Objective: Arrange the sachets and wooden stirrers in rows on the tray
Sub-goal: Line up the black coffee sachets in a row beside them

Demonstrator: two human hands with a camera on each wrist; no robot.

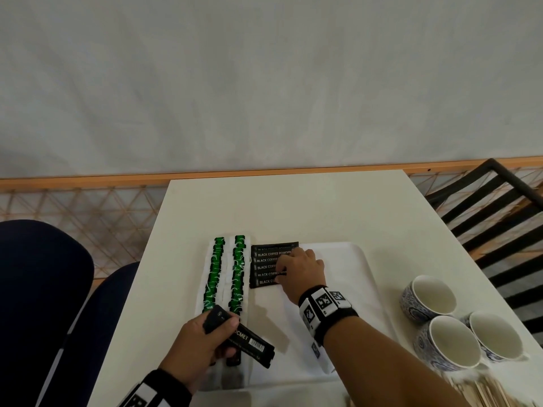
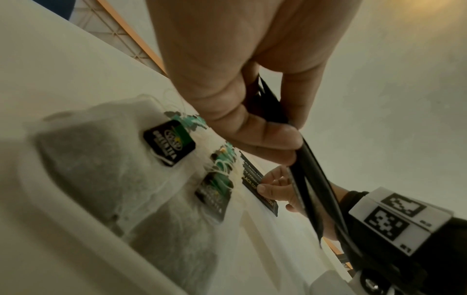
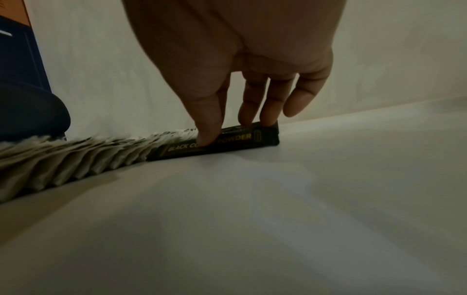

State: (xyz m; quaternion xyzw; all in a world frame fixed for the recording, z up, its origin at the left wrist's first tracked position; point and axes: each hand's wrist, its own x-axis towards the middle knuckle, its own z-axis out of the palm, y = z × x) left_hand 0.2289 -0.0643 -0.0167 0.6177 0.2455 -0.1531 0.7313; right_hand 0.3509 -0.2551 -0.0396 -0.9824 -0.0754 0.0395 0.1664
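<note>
A white tray [image 1: 349, 259] lies on the table. Two rows of tea bags with green tags [image 1: 227, 274] run along its left side, seen close in the left wrist view as tea bags [image 2: 101, 163]. Beside them lies a short row of black coffee sachets [image 1: 266, 261]. My right hand [image 1: 293, 270] pinches the nearest black sachet [image 3: 245, 137] of that row between thumb and fingers, low on the tray. My left hand [image 1: 205, 339] grips a bundle of black sachets [image 1: 254, 343] above the tray's near left corner, with the bundle [image 2: 310, 183] hanging below its fingers. Wooden stirrers [image 1: 482, 392] lie at the bottom right.
Three blue-patterned cups [image 1: 429, 295] stand at the table's right edge, close to the tray. A dark blue chair [image 1: 44, 289] is on the left and a black slatted chair [image 1: 499, 218] on the right. The tray's right half [image 1: 346, 289] is bare.
</note>
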